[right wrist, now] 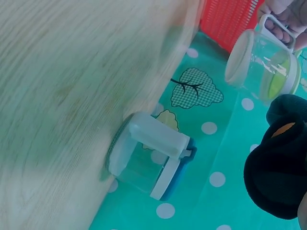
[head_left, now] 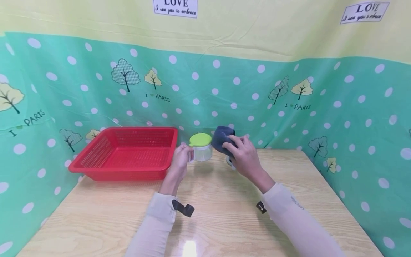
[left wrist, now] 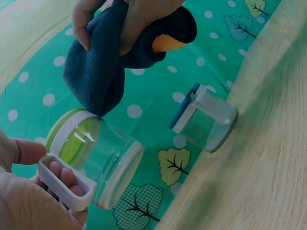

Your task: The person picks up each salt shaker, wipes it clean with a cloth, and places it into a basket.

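Note:
My left hand grips the white handle of a clear jar with a lime-green lid, held above the table. In my right hand is a folded dark blue cloth, pinched between fingers and thumb; an orange patch shows inside its fold in the left wrist view. The cloth is close against the lid's edge, and whether it touches cannot be told. A second clear jar, with a blue lid and white handle, stands upright on the table, mostly behind my right hand in the head view.
A red plastic basket with perforated sides sits at the left of the wood-grain table. Behind and around the table hangs a green and yellow curtain with dots and printed trees.

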A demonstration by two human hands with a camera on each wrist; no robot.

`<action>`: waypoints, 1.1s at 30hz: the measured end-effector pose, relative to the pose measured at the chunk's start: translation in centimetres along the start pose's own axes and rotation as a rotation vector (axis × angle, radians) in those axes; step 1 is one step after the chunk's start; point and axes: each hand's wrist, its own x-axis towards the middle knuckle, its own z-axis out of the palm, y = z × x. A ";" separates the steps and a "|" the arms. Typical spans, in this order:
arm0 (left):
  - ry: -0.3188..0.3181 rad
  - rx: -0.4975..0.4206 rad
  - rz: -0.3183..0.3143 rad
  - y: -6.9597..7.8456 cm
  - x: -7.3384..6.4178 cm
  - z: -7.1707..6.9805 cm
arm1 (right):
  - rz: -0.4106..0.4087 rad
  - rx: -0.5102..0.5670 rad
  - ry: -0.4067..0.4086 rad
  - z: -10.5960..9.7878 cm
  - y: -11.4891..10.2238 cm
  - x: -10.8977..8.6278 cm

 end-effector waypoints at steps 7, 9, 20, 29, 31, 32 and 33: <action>0.007 0.000 -0.011 -0.1 -0.2 -0.1 | -0.017 0.012 0.025 -0.1 -0.5 0.0; 0.012 -0.001 -0.014 -0.1 -0.3 -0.1 | -0.018 0.018 0.028 0.0 -0.6 0.0; 0.039 -0.032 -0.005 0.2 -0.1 0.2 | -0.023 0.034 0.044 0.0 -1.1 0.0; 0.025 -0.018 -0.025 0.1 -0.2 0.1 | -0.030 0.043 0.039 0.1 -1.7 0.1; 0.020 -0.009 -0.025 0.1 -0.2 0.1 | -0.032 0.046 0.040 0.2 -1.8 0.1; 0.020 -0.007 -0.025 0.1 -0.3 0.1 | -0.036 0.047 0.042 0.2 -1.9 0.2; 0.020 -0.011 -0.021 0.2 -0.2 0.2 | -0.039 0.048 0.045 0.3 -1.9 0.2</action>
